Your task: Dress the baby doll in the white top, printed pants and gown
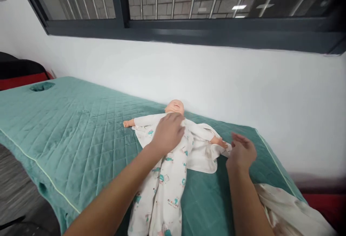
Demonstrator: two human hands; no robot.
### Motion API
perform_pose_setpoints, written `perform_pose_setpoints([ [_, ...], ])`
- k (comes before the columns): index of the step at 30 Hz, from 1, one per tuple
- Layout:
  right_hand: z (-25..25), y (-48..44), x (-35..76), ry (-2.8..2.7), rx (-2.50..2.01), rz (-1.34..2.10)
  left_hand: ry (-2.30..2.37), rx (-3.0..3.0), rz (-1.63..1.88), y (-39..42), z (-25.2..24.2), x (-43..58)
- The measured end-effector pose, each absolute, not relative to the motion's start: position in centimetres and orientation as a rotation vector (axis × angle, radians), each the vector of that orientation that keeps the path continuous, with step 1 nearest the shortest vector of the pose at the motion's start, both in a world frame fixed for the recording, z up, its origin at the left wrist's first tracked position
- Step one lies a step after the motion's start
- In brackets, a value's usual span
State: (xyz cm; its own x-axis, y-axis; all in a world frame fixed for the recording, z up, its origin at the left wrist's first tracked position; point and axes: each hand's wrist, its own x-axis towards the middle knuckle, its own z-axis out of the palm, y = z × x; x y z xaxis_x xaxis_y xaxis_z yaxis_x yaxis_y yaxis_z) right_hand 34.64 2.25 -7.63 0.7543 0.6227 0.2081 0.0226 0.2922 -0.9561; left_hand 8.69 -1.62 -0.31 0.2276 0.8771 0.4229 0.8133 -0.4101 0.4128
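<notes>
A baby doll (175, 106) lies on its back, head toward the wall, arms stretched out sideways. White baby clothes with a teal print (169, 178) cover its body and legs. My left hand (169, 131) is closed at the doll's chest, its curled fingers on the garment near the neck; the fingertips are partly hidden. My right hand (242, 151), slightly blurred, is closed on the end of a white sleeve (229, 150) just beyond the doll's bare hand (219, 141). Beneath that arm the garment's side panel (202, 158) is spread out.
A green quilted cover (89, 135) with a face hole (42, 86) lies over the bed. Crumpled white cloth (292, 210) sits at the front right, beside my right forearm. The white wall and a dark-framed window (189, 32) border the far side. Black-and-red seating (21, 72) stands far left.
</notes>
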Motion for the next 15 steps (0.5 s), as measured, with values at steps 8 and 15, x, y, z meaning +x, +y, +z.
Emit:
perform_pose_setpoints([
  [8, -6.7, -0.3, 27.3, -1.531, -1.521, 0.610, 1.478, 1.208, 1.191, -8.1, -6.8, 1.5],
  [15, -7.1, -0.7, 25.9, -1.433, -1.577, 0.683, 1.427, 1.372, 1.120, -5.0, -5.2, 2.5],
])
